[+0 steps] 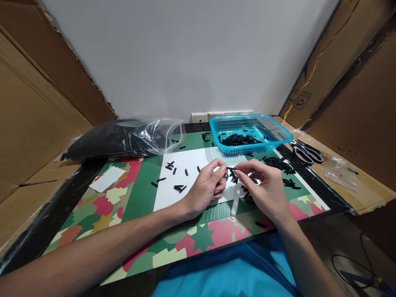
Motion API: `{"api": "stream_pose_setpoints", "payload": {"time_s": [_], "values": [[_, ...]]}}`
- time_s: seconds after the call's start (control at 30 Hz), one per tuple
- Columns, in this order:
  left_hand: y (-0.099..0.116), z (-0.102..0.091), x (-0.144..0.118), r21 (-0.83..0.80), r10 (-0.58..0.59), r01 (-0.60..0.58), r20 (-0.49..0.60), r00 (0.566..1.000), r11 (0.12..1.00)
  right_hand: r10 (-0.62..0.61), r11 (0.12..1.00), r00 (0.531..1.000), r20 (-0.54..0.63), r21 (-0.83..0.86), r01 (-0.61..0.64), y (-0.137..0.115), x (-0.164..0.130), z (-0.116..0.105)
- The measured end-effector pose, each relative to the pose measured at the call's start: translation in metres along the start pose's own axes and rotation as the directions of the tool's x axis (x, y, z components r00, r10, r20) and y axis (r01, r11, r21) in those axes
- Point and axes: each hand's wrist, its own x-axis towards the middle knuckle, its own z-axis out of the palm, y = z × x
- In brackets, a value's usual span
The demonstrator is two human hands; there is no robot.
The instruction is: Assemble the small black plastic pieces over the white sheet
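The patterned mat (173, 243) is cut off at the lower edge by the forearms and a blue garment. On it, one white sheet (185, 181) is laid, partly covered by both hands.

The plastic bag (123, 138) at the rear left is seen to be filled with dark pieces; these cannot be counted through the creased film.

One turquoise basket (280, 132) is set at the rear right. A heap of small black pieces (238, 140) is held in it; the number cannot be made out.

The left hand (206, 187) and the right hand (266, 185) are brought together over the sheet. One thin black piece (230, 168) is pinched between the narrowed fingertips of both hands, just above the sheet. The ends of the piece are hidden by the fingers.

One pair of scissors (306, 153) is placed right of the basket.

One pale tube (236, 200) is seen below the right hand; its upper end is hidden.

About ten loose black bits (177, 187) are scattered on the sheet's left half.
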Motion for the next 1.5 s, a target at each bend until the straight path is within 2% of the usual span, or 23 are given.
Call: {"api": "stream_pose_setpoints", "payload": {"time_s": [0.43, 0.93, 1.5], "values": [[0.0021, 0.0008, -0.0011, 0.009, -0.021, 0.022, -0.012, 1.000, 1.000, 0.033, 0.999, 0.999, 0.013, 0.003, -0.033, 0.0005, -0.0008, 0.0005], [0.0034, 0.0010, -0.0019, 0.018, -0.027, 0.027, -0.014, 1.000, 0.999, 0.011, 1.000, 1.000, 0.005, 0.008, -0.011, 0.0006, -0.0004, 0.0007], [0.0035, 0.0020, -0.0028, 0.039, 0.024, -0.023, -0.020, 0.999, 0.999, 0.029, 0.999, 0.999, -0.019, -0.014, -0.029, -0.0026, -0.0005, 0.0024]]}}
